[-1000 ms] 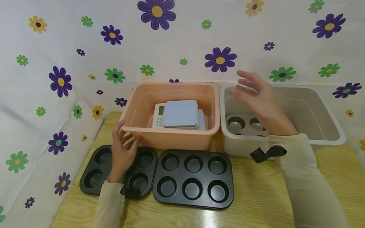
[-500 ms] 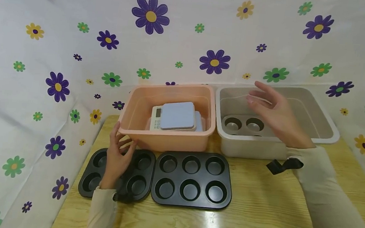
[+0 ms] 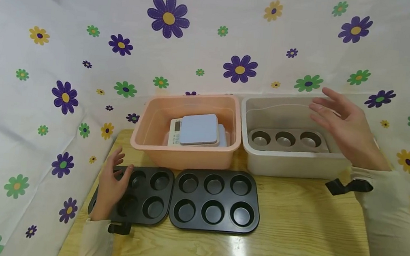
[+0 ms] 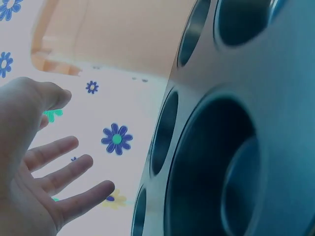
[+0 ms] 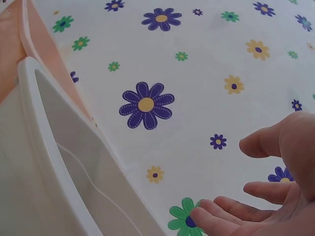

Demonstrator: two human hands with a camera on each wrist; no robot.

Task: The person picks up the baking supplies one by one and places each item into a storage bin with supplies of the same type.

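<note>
Black trays (image 3: 214, 198) lie side by side on the table (image 3: 291, 225) by the peach bin (image 3: 187, 159), the left hand (image 3: 112, 185), fingers spread, over the left one and the right hand (image 3: 351, 128), fingers parted, near the white bin (image 3: 297, 165).

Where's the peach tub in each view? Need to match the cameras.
Head: peach tub near the middle, just left of the pale tub in the picture.
Left wrist: peach tub at the top, cropped, above the left hand.
Right wrist: peach tub in the upper left corner, mostly out of frame.
Shared landmark: flowered cloth, behind the tub in all three.
</note>
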